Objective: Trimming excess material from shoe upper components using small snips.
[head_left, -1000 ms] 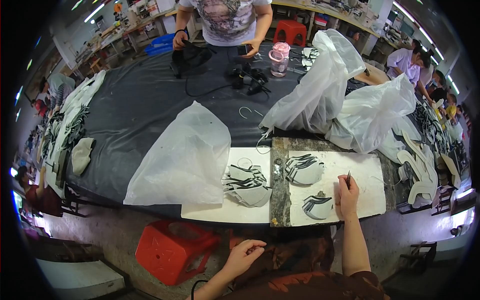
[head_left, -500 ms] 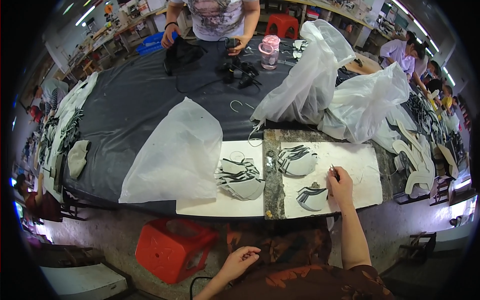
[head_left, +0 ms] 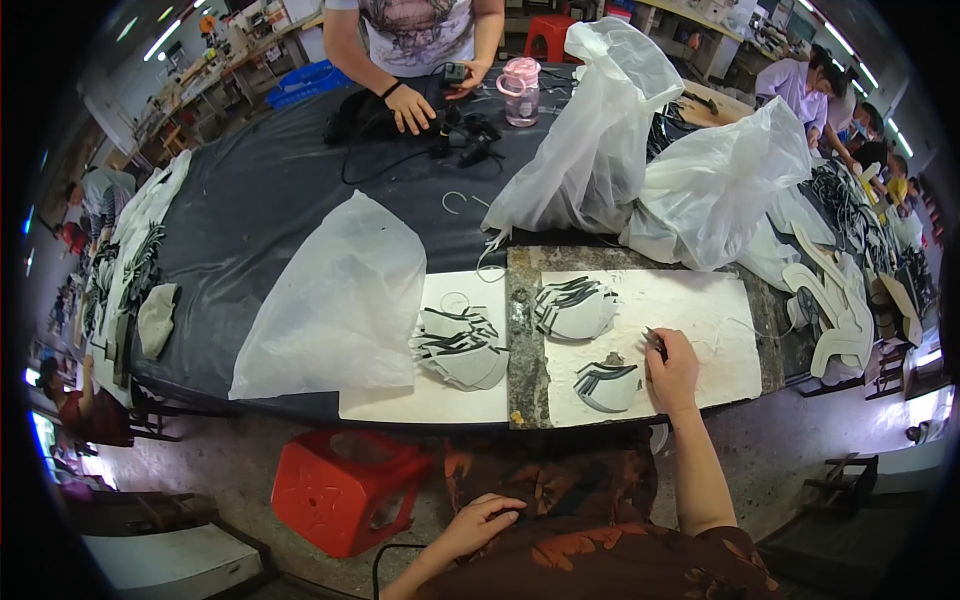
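Note:
My right hand (head_left: 673,372) rests on the white sheet (head_left: 700,310) of the stone slab, closed round a small dark tool with a thin pointed metal tip (head_left: 650,334), its lower part hidden in my fingers. Just left of it lies a small stack of curved grey-white pieces with dark edges (head_left: 608,388). Farther back is a second such stack (head_left: 580,310). A larger, looser pile of these pieces (head_left: 460,350) sits on another white board to the left. My left hand (head_left: 480,524) lies on my lap, fingers loosely extended, holding nothing.
A filled white plastic bag (head_left: 335,300) stands at left, two tall plastic bags (head_left: 590,150) behind the slab. Across the black-covered table a person's hand (head_left: 408,106) is near black cabled devices (head_left: 465,135) and a pink-lidded bottle (head_left: 520,95). A red stool (head_left: 335,490) is below.
The whole view has shifted slightly. My right hand stays beside the small stack with the tool. Across the table, the other person's hand has moved from the black cloth toward the cabled devices.

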